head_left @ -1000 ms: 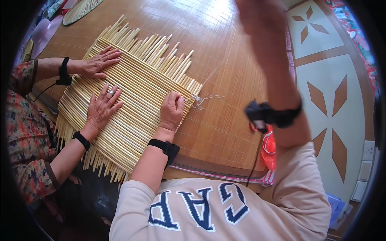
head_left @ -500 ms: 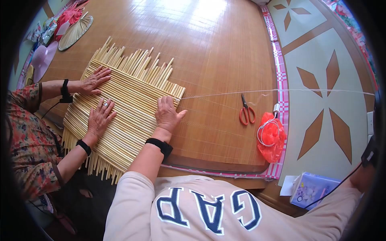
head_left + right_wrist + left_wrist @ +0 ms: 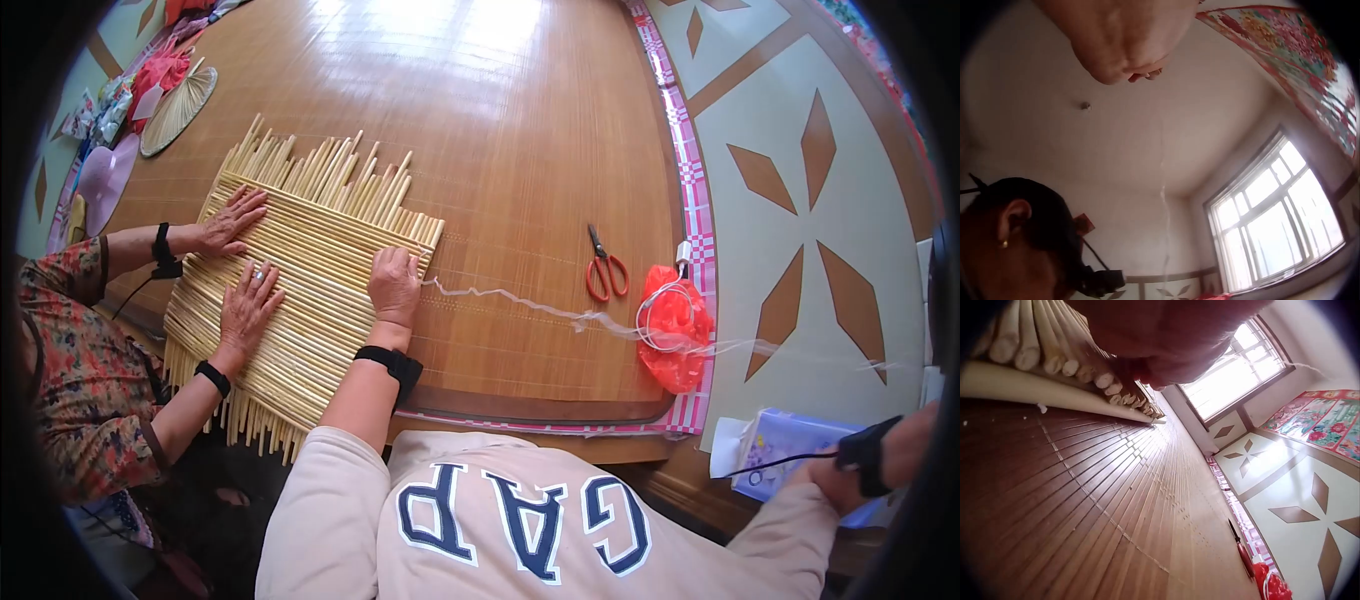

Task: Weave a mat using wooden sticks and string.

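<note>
My left hand (image 3: 394,288) is curled at the right edge of a mat of pale stalks (image 3: 300,270), pinching a thin white string (image 3: 500,293) where it leaves the mat. The string stretches slackly to the right across the table. In the left wrist view, my left hand (image 3: 1166,337) is dark and blurred above the cut stalk ends (image 3: 1054,362). Beyond the right edge of the head view, my right hand is hidden; only its forearm shows. The right wrist view shows that hand (image 3: 1125,44) raised, fingertips curled, with the string (image 3: 1165,212) trailing below.
Another person's two hands (image 3: 247,310) lie flat on the mat's left part. Red-handled scissors (image 3: 606,270) and a red plastic bag (image 3: 678,340) with a white cable lie on the right. A straw fan (image 3: 180,112) and pink hat (image 3: 105,180) are at the far left.
My right arm has swung from above the table out to the far right, drawing the string across. My left hand stays at the mat's edge, its thumb now folded in.
</note>
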`<state>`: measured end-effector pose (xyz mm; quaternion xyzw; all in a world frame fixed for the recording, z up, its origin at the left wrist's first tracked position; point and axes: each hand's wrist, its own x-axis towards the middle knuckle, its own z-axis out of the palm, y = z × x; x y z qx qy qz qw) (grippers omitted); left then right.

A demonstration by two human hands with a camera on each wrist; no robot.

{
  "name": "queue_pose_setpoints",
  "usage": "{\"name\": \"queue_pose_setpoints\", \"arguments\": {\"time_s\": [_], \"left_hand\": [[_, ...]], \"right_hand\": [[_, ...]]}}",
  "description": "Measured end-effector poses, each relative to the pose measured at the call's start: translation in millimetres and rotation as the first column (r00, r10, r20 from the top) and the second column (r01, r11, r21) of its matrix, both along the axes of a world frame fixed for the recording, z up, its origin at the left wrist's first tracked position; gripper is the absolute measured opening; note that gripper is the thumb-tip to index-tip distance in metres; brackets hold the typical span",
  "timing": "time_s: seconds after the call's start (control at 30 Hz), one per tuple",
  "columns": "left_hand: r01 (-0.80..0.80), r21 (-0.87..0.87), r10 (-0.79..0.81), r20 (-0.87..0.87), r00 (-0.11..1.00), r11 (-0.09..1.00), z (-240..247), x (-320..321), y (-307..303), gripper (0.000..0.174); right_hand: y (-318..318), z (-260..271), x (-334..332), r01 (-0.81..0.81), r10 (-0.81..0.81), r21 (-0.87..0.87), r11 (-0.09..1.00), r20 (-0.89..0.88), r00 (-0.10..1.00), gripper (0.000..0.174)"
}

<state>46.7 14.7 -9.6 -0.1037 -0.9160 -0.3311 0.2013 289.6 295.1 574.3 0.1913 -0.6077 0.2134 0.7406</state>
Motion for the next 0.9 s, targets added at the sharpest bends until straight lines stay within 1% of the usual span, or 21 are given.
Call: {"name": "queue_pose_setpoints", "arguments": {"time_s": [0.03, 0.07, 0.1, 0.13, 0.17, 0.2, 0.23, 0.27, 0.3, 0.33, 0.37, 0.43, 0.47, 0.5, 0.53, 0.57, 0.6, 0.67, 0.7, 0.77, 0.9], "left_hand": [[0.004, 0.037, -0.004, -0.003, 1.000, 0.999, 0, 1, 1, 0.015], [-0.009, 0.021, 0.009, 0.002, 1.000, 1.000, 1, 2, -1, 0.015], [-0.004, 0.034, 0.005, -0.007, 1.000, 0.999, 3, 0, -5, 0.015], [0.021, 0.056, -0.020, -0.012, 1.000, 0.998, 4, 0, -5, 0.016], [0.018, 0.050, -0.017, -0.019, 1.000, 0.999, -1, -3, -6, 0.016], [0.026, 0.057, -0.025, -0.023, 0.999, 0.998, 0, -5, -4, 0.016], [0.015, 0.056, -0.015, 0.000, 1.000, 0.998, 3, -5, -3, 0.017], [0.000, 0.052, -0.002, 0.027, 1.000, 0.999, 4, -4, -4, 0.017], [-0.013, 0.044, 0.011, 0.046, 0.999, 0.999, 4, -4, -4, 0.017], [-0.021, 0.049, 0.018, 0.056, 0.998, 0.999, 5, -4, -4, 0.017], [-0.026, 0.038, 0.025, 0.046, 0.999, 0.999, 7, -5, -4, 0.017], [-0.033, -0.009, 0.034, 0.022, 0.999, 0.999, 9, -6, -4, 0.018], [-0.035, -0.008, 0.036, 0.034, 0.999, 0.999, 10, -6, -4, 0.018], [-0.046, -0.028, 0.047, 0.035, 0.998, 0.999, 11, -7, -3, 0.019], [-0.056, -0.050, 0.058, 0.034, 0.998, 0.997, 12, -7, -3, 0.019], [-0.065, -0.055, 0.067, 0.034, 0.997, 0.996, 11, -7, -2, 0.020], [-0.063, -0.057, 0.066, 0.043, 0.997, 0.996, 10, -7, -2, 0.020], [-0.060, -0.039, 0.060, 0.001, 0.998, 0.997, 9, -8, -2, 0.020], [-0.060, -0.034, 0.060, -0.010, 0.998, 0.998, 7, -8, -2, 0.020], [-0.063, -0.040, 0.063, 0.001, 0.998, 0.997, 7, -9, -3, 0.020], [-0.072, -0.035, 0.073, 0.021, 0.997, 0.997, 9, -9, -1, 0.021]], "right_hand": [[-9, -29, -2, -0.233, 0.205, -0.342, 0.910, -0.118, 0.972, 0.019], [-39, -70, -41, -0.301, 0.282, 0.055, 0.952, 0.228, 0.932, 0.018], [-60, -111, -88, -0.490, 0.489, -0.113, 0.864, 0.413, 0.768, 0.019], [-67, -144, -117, -0.598, 0.653, -0.306, 0.741, 0.536, 0.534, 0.020], [-53, -161, -120, -0.474, 0.630, -0.421, 0.773, 0.598, 0.496, 0.012], [-41, -176, -124, -0.342, 0.611, -0.506, 0.792, 0.657, 0.442, 0.016], [-97, -215, -151, -0.187, 0.531, -0.511, 0.839, 0.693, 0.487, 0.016], [-118, -258, -174, -0.306, 0.688, -0.617, 0.725, 0.665, 0.290, 0.016], [-126, -306, -198, -0.332, 0.657, -0.586, 0.739, 0.737, 0.161, 0.010], [-132, -346, -212, -0.252, 0.627, -0.614, 0.748, 0.778, -0.032, 0.005], [-135, -394, -224, -0.211, 0.533, -0.530, 0.821, 0.845, -0.046, 0.004], [-135, -469, -236, -0.180, 0.448, -0.458, 0.870, 0.889, -0.099, 0.006], [-130, -502, -240, -0.176, 0.446, -0.459, 0.871, 0.888, -0.111, 0.006], [-123, -532, -244, -0.229, 0.336, -0.342, 0.911, 0.940, -0.065, 0.003], [-121, -547, -246, -0.276, 0.224, -0.218, 0.936, 0.975, -0.012, 0.001], [-124, -550, -245, -0.238, 0.222, -0.218, 0.946, 0.975, -0.013, 0.001], [-124, -552, -243, -0.235, 0.223, -0.222, 0.946, 0.975, -0.021, 0.001], [-125, -552, -241, -0.262, 0.112, -0.105, 0.959, 0.994, 0.011, 0.007], [-126, -552, -239, -0.263, 0.115, -0.110, 0.958, 0.993, 0.005, 0.007], [-127, -553, -236, -0.229, 0.034, -0.036, 0.973, 0.999, -0.013, 0.007], [-126, -560, -234, -0.223, -0.002, 0.001, 0.975, 1.000, -0.007, 0.009]]}}
